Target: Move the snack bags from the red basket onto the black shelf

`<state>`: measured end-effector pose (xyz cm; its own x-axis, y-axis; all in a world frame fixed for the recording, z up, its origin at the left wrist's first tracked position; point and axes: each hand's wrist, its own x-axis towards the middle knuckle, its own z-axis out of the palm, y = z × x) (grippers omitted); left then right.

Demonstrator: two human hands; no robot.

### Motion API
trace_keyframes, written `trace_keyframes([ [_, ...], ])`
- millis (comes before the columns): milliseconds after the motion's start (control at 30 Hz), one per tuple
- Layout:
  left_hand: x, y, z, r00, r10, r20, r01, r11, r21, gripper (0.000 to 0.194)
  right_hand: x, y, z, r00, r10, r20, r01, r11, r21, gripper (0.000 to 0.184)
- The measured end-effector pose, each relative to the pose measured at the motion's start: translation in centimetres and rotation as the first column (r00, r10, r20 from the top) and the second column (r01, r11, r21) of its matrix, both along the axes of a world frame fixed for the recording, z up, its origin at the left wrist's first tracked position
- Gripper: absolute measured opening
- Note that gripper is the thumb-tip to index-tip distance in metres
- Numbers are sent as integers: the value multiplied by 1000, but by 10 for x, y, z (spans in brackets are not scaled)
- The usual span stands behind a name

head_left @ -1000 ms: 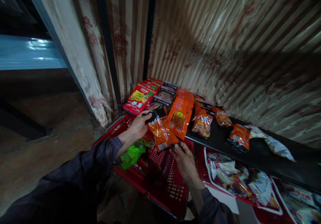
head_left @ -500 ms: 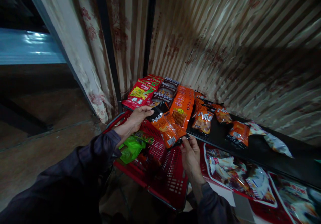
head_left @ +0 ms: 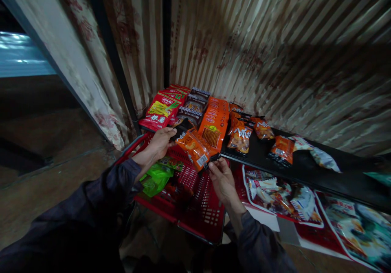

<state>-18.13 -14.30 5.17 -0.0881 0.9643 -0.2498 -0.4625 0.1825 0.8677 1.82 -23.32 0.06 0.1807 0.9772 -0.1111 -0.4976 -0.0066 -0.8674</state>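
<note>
Between my two hands an orange and black snack bag [head_left: 195, 147] is stretched out, tilted down to the right. My left hand [head_left: 161, 143] pinches its black upper-left end. At the lower-right black end, the fingers of my right hand [head_left: 220, 176] grip the edge. The bag hangs over a red shopping basket [head_left: 210, 212], in which a bright green package [head_left: 156, 178] and some dark items lie. Just behind the bag, orange stick-snack packets [head_left: 214, 122] lie stacked on the black shelf [head_left: 259, 155].
On the shelf's left are red snack bags [head_left: 161, 109] and dark brown packets [head_left: 194, 104]. Several orange bags [head_left: 240, 136] lie to the right, then white packets [head_left: 324, 159]. Trays of snacks [head_left: 282, 197] sit below. A pleated curtain [head_left: 244, 45] hangs behind; black posts [head_left: 166, 32] stand left.
The whole view has shifted, so the shelf and basket appear further left. Both hands still hold the orange bag, which has turned slightly flatter.
</note>
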Motion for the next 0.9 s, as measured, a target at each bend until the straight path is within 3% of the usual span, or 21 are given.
trace_keyframes([
  [367,-3,6,14,998,-48,-27,50,997,58,11,-3,-1,11,999,-10,35,8,998,59,37],
  [500,2,4,14,985,-110,132,93,987,128,11,-1,1,13,999,-45,16,44,997,58,39],
  [667,14,1,5,926,-128,355,112,992,65,15,5,4,10,995,-102,11,101,993,59,40],
  [900,37,-12,-3,915,-182,360,154,983,105,45,7,4,11,992,-129,14,127,989,78,40],
])
